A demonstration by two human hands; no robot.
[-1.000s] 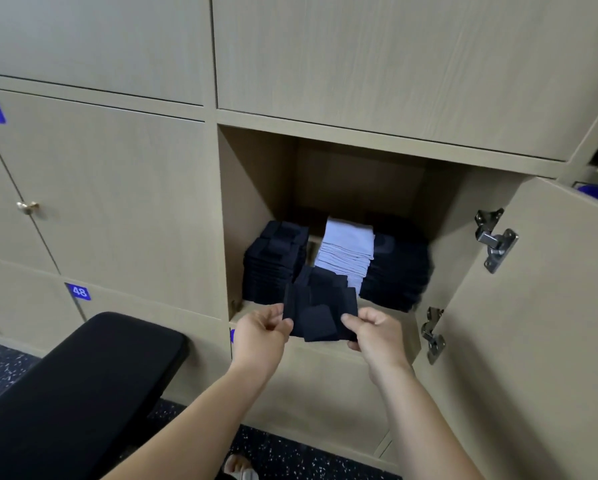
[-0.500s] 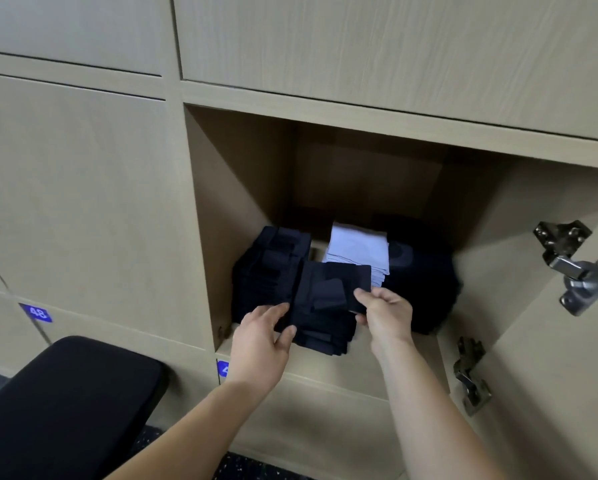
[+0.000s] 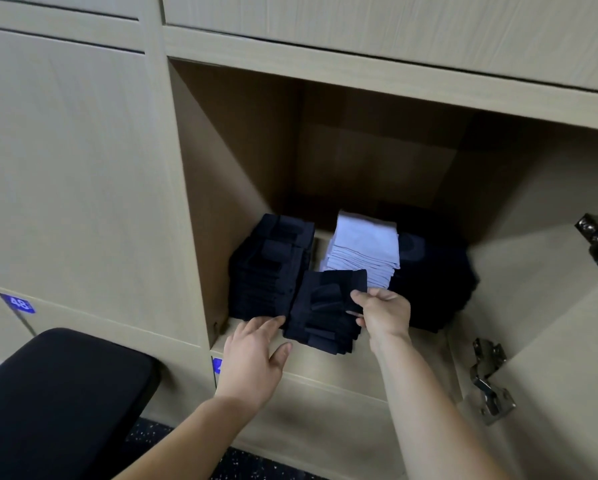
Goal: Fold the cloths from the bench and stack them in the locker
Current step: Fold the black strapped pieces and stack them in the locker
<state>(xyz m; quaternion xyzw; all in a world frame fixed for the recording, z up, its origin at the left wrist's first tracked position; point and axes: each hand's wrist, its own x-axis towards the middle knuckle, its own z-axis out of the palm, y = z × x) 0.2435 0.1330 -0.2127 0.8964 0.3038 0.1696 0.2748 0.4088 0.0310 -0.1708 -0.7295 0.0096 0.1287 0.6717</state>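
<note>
An open locker (image 3: 242,161) holds folded cloths. A small stack of black folded cloths (image 3: 320,317) sits at the front of the locker floor. My right hand (image 3: 382,315) pinches that stack's right edge with curled fingers. My left hand (image 3: 256,358) lies flat with straight fingers, its fingertips touching the stack's left edge. Behind stand a taller black stack (image 3: 273,265) on the left, a white stack (image 3: 363,251) in the middle and a dark pile (image 3: 432,271) on the right.
The black padded bench (image 3: 58,400) is at the lower left. The locker door (image 3: 564,358) stands open on the right with metal hinges (image 3: 488,382). Shut locker doors fill the left, one marked 48 (image 3: 16,302).
Both hands carried the black stack from in front of the locker onto its floor. My left hand has let go and now lies flat beside it; the view moved closer.
</note>
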